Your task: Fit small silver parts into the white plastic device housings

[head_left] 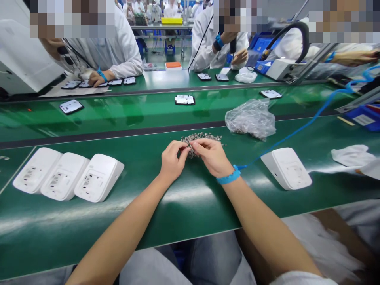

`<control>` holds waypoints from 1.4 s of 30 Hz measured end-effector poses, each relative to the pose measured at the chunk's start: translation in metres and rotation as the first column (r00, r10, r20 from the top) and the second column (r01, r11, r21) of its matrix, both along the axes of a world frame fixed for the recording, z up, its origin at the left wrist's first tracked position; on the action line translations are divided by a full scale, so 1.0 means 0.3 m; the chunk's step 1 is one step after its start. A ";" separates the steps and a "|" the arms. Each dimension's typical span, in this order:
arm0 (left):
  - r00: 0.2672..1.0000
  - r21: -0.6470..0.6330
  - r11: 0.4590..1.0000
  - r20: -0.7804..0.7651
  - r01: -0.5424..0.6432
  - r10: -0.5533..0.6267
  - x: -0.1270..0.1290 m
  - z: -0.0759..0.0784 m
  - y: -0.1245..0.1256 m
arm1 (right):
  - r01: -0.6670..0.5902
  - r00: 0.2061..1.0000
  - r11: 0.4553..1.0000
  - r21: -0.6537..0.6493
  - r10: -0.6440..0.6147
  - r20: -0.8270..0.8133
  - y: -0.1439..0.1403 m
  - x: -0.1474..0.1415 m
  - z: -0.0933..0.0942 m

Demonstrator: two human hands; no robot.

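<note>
small metal pieces (pixel 203 135): loose in one spread heap on the green tabletop (pixel 178 213), right between the person's hands and partly hidden by them.

left hand (pixel 173 160): in at the heap's near left edge, thumb and finger narrowed to a pinch; can't tell if a piece is caught there, too tiny.

right hand (pixel 213 158): over the heap's near right side, pinched just as narrow, tips meeting the left hand's; again, can't tell what's between.

progress: early to midway, i'd judge, and it's fine fingertip stuff; plenty of pieces lie loose, and no second, sorted group shows beside the heap.

left over: most of that heap, by the look of it, plus what seems a further batch at the bottom of the clear plastic bag (pixel 252 116), just beyond the heap to the right.

white housings (pixel 63 174): three leaning in a row, well left of the heap; finished or waiting, can't tell.

lone housing (pixel 286 168): right of the heap, well apart, no hand on it.

wrist strap (pixel 228 177): blue, on the right wrist, nearer the person than the heap, cord (pixel 341 91) running off to the right.

circuit board (pixel 184 99): beyond the heap, flat on the belt (pixel 133 111), and co-workers busy farther out.
</note>
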State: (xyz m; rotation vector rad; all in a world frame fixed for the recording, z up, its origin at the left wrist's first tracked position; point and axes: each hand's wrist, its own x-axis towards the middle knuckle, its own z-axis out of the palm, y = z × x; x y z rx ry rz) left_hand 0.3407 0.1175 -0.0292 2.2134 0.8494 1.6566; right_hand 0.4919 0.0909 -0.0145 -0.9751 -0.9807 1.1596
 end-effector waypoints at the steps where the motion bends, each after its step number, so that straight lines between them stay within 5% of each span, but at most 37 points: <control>1: 1.000 0.002 1.000 0.003 0.007 -0.007 -0.002 0.002 0.001 | 0.001 0.999 1.000 -0.009 -0.001 0.034 0.000 0.009 0.006; 10: 0.979 -0.062 0.987 0.156 0.145 -0.134 -0.005 -0.007 0.011 | -0.143 0.989 0.987 -0.069 0.144 0.015 -0.009 0.032 0.030; 14: 0.972 -0.179 0.971 0.200 0.159 -0.122 -0.003 -0.008 0.011 | -0.131 0.989 0.991 -0.027 0.133 0.060 -0.011 0.030 0.031; 25: 0.963 -0.224 0.960 0.246 0.168 -0.111 0.002 -0.008 0.006 | -0.128 0.991 0.989 -0.068 0.126 -0.036 -0.011 0.037 0.037; 29: 0.963 -0.156 0.978 0.251 0.136 -0.094 0.000 -0.004 0.008 | -0.139 0.990 0.987 -0.080 0.137 -0.030 -0.010 0.042 0.033; 36: 0.991 0.088 0.987 -0.018 0.135 -0.134 -0.023 0.001 0.017 | -0.106 0.986 0.994 0.012 0.104 0.134 -0.007 0.057 0.031; 42: 0.983 0.065 0.983 -0.077 0.172 -0.167 -0.023 -0.010 0.016 | -0.097 0.978 0.994 0.043 0.087 0.188 -0.015 0.047 0.039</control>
